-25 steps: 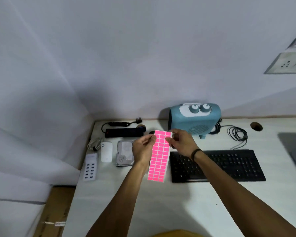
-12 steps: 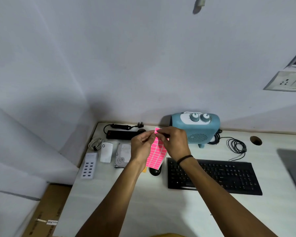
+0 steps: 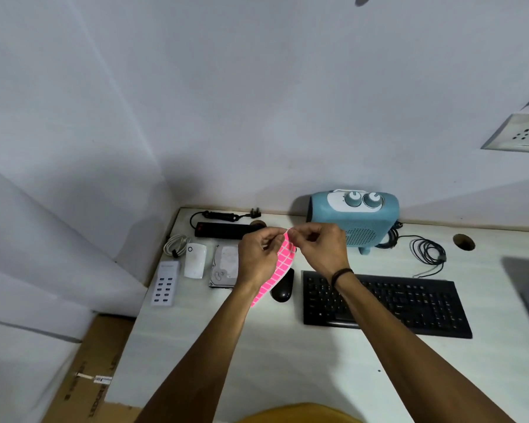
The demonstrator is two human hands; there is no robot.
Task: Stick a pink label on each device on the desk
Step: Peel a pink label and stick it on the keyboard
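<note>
A sheet of pink labels point(image 3: 280, 264) hangs curved above the desk, gripped near its top edge by my left hand point(image 3: 258, 259). My right hand point(image 3: 321, 248) pinches the sheet's top corner with thumb and forefinger. Under the hands lie a black mouse point(image 3: 283, 285) and a bare hard drive point(image 3: 225, 267). To the left sit a white plug-like device point(image 3: 195, 260) and a white multi-port charger point(image 3: 165, 283). A black keyboard point(image 3: 385, 302) lies to the right. A blue fan heater point(image 3: 356, 219) with two knobs and a black power strip point(image 3: 223, 229) stand at the back.
A coiled white cable point(image 3: 175, 245) lies at the desk's left edge, a coiled black cable point(image 3: 426, 251) right of the heater beside a round desk hole point(image 3: 464, 241). A cardboard box point(image 3: 89, 370) sits on the floor at left. A wall socket point(image 3: 521, 134) is at upper right.
The sheet was held flat by both hands; now it bends, and my right fingers have moved onto its top corner. The view has shifted, uncovering the mouse beneath.
</note>
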